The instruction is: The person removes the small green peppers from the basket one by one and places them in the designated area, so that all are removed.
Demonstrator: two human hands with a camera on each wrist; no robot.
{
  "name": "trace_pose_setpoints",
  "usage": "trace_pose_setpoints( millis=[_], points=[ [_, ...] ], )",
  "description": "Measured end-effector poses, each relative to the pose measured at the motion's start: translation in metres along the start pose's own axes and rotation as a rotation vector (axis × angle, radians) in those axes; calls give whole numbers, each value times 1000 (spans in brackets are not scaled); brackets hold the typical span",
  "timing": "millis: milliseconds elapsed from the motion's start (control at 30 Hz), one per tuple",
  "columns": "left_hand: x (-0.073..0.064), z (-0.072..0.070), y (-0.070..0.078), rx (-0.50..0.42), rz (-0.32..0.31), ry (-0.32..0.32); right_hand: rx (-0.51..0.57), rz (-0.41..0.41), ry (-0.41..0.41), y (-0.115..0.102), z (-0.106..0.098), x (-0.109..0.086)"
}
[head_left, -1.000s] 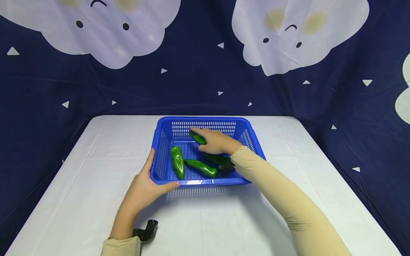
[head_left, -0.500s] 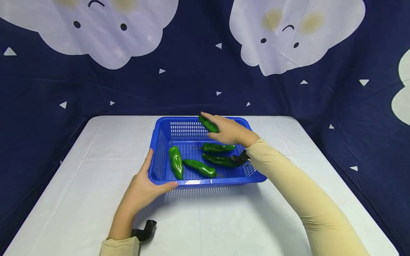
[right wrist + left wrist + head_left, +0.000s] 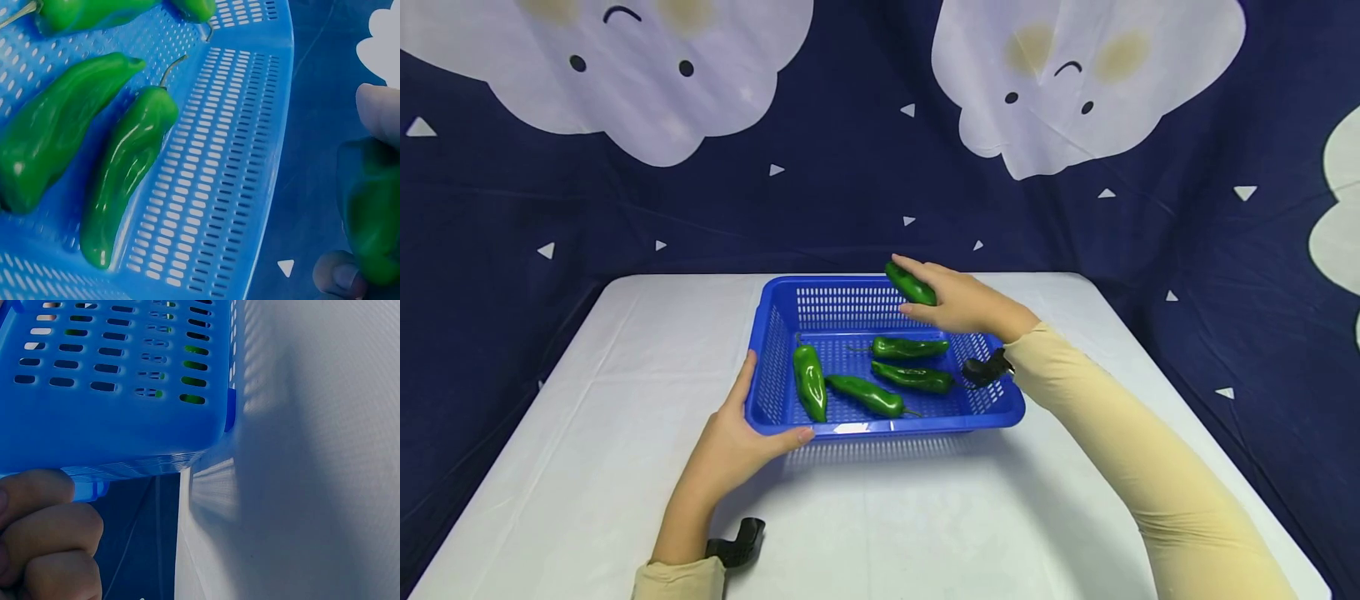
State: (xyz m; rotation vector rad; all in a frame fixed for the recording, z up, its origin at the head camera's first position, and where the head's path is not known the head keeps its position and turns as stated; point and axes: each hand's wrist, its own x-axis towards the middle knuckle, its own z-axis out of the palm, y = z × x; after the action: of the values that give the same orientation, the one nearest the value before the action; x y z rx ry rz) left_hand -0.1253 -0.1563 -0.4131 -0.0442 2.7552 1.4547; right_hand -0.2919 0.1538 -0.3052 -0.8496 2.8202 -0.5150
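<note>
My left hand (image 3: pixel 730 442) grips the front left corner of a blue plastic basket (image 3: pixel 925 426), its thumb over the front rim. In the left wrist view, curled fingers (image 3: pixel 56 531) show below the basket's perforated wall. Over the back right of the basket, my right hand (image 3: pixel 966 302) holds a green pepper (image 3: pixel 912 285) between thumb and fingers. That pepper (image 3: pixel 375 219) appears at the right edge of the right wrist view. Several more green peppers lie on the basket floor: one pepper (image 3: pixel 810 383) along the left side, others such as this pepper (image 3: pixel 910 347) toward the middle and right.
The basket stands on a white-covered table (image 3: pixel 880 517). A dark blue curtain (image 3: pixel 850 200) printed with clouds and triangles hangs behind it. Black wrist devices show on both arms, one device (image 3: pixel 737 542) at the left and another device (image 3: pixel 987 368) over the basket's right side.
My right hand has lifted the pepper from inside the basket, moving up and to the right. The peppers beneath it have come into sight. My left hand keeps its place on the corner.
</note>
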Motion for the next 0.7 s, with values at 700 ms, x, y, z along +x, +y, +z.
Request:
trace_pose_setpoints(
  millis=[700],
  points=[
    [0,0,0,0,2,8,15,131,76,53,-17,-41]
  ],
)
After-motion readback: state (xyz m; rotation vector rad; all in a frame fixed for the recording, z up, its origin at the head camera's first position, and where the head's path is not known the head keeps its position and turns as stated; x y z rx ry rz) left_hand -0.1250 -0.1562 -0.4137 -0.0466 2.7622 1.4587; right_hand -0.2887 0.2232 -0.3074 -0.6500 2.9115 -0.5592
